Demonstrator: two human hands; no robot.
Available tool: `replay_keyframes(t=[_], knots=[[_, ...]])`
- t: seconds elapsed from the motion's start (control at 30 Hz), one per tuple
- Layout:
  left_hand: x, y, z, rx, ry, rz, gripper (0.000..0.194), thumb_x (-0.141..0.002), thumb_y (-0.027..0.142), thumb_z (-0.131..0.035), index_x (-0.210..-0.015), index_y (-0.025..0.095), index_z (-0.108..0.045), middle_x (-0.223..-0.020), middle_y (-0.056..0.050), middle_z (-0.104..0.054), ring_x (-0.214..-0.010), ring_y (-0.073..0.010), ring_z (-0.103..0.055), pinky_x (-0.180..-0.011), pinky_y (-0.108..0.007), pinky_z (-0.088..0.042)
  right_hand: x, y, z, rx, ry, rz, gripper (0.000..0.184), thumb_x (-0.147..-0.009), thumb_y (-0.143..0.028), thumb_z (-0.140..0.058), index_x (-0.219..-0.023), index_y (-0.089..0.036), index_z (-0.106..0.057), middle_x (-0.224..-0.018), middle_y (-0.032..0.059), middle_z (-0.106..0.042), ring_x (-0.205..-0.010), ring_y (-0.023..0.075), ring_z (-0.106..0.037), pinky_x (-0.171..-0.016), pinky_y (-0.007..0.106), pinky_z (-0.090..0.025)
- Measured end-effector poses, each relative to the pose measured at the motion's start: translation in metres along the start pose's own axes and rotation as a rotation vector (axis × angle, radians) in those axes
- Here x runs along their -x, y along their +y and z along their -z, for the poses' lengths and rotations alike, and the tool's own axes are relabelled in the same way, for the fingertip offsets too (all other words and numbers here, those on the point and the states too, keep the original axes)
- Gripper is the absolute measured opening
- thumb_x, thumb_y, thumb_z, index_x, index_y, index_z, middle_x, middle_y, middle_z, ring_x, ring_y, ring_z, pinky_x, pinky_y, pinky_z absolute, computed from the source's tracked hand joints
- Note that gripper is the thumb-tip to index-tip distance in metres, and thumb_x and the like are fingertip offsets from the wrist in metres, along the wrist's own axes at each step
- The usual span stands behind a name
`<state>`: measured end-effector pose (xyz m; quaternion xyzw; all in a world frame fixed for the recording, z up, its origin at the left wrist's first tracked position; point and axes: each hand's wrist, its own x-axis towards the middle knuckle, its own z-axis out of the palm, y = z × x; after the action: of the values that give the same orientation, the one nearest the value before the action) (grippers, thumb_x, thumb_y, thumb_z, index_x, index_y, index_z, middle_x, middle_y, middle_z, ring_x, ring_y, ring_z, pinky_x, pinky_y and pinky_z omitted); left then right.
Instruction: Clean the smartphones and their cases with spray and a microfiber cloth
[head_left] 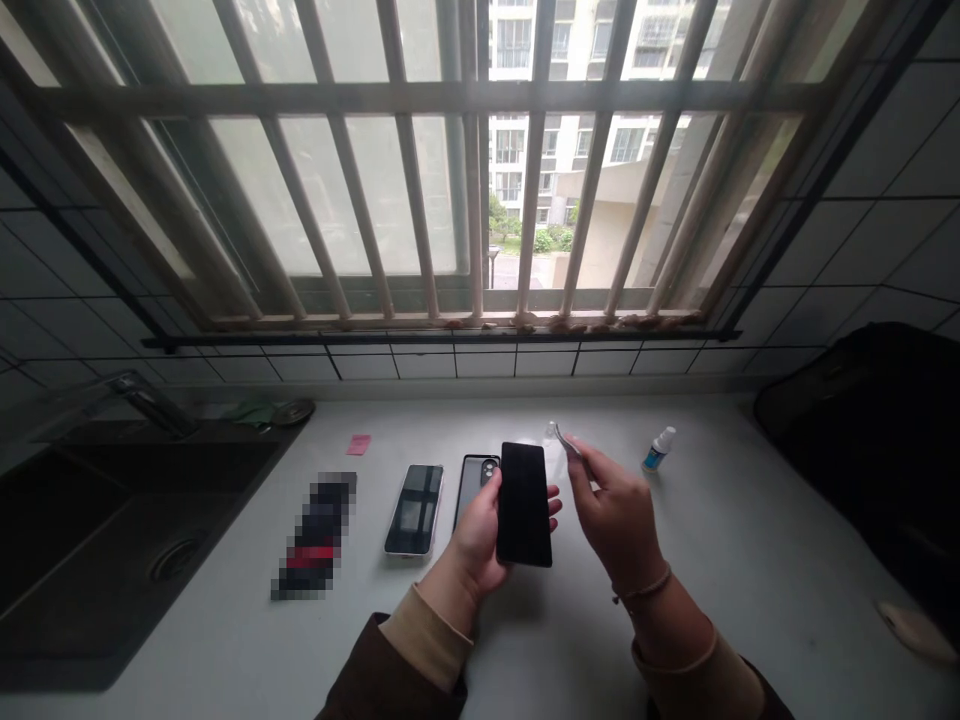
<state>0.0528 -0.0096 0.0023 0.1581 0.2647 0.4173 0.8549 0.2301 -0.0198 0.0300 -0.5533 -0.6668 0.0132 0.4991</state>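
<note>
My left hand (475,532) is wrapped around a black smartphone (524,505), its dark face turned up towards me. To the right of it, my right hand (619,512) pinches a pair of curved metal tweezers (563,440), tips pointing up and left. A small clear piece (551,429) shows by the tweezer tips; I cannot tell whether they grip it. Partly hidden behind my left hand lies a phone case (471,482) with a camera cut-out. Left of that, a second phone (415,510) in a clear-edged case lies flat on the counter.
A small spray bottle (659,449) stands to the right on the white counter (585,640). At the left are a pink paper note (358,444), a blurred-out dark and red item (313,535) and a sink (67,560) with a tap. A black bag (870,440) sits far right. A barred window is behind.
</note>
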Motion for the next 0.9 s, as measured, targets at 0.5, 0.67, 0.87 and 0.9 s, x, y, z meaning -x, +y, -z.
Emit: replay_keyframes(t=[0.5, 0.67, 0.87, 0.9], knots=[[-0.011, 0.028, 0.012, 0.105, 0.249, -0.204, 0.061, -0.108, 0.050, -0.036, -0.142, 0.006, -0.059, -0.121, -0.025, -0.074, -0.105, -0.0305, -0.076, -0.088, -0.041, -0.061, 0.019, -0.014, -0.024, -0.197, -0.572, 0.405, 0.029, -0.106, -0.016, -0.051, -0.125, -0.023, -0.071, -0.124, 0.0064, -0.079, -0.112, 0.0193, -0.077, -0.098, 0.030, -0.062], [-0.009, 0.033, 0.014, 0.081, 0.296, -0.231, 0.059, -0.107, 0.051, -0.039, -0.137, 0.007, -0.063, -0.121, -0.024, -0.074, -0.103, -0.0296, -0.076, -0.089, -0.043, -0.062, 0.018, -0.019, -0.015, -0.274, -0.631, 0.386, 0.026, -0.106, -0.020, -0.054, -0.122, -0.027, -0.073, -0.107, 0.0047, -0.082, -0.092, 0.0183, -0.079, -0.082, 0.026, -0.062], [-0.006, 0.035, 0.013, 0.087, 0.253, -0.215, 0.060, -0.105, 0.054, -0.043, -0.128, 0.004, -0.068, -0.123, -0.025, -0.073, -0.101, -0.0285, -0.076, -0.091, -0.041, -0.062, 0.016, -0.024, -0.004, -0.425, -0.694, 0.252, 0.023, -0.103, -0.021, -0.058, -0.115, -0.026, -0.077, -0.093, 0.0031, -0.080, -0.078, 0.0171, -0.075, -0.075, 0.027, -0.057], [-0.005, 0.035, 0.013, 0.078, 0.253, -0.219, 0.059, -0.105, 0.054, -0.046, -0.126, 0.004, -0.069, -0.123, -0.025, -0.073, -0.101, -0.0282, -0.076, -0.090, -0.040, -0.062, 0.015, -0.025, -0.003, -0.474, -0.693, 0.191, 0.022, -0.103, -0.023, -0.058, -0.111, -0.025, -0.077, -0.092, 0.0032, -0.080, -0.077, 0.0170, -0.074, -0.074, 0.027, -0.057]])
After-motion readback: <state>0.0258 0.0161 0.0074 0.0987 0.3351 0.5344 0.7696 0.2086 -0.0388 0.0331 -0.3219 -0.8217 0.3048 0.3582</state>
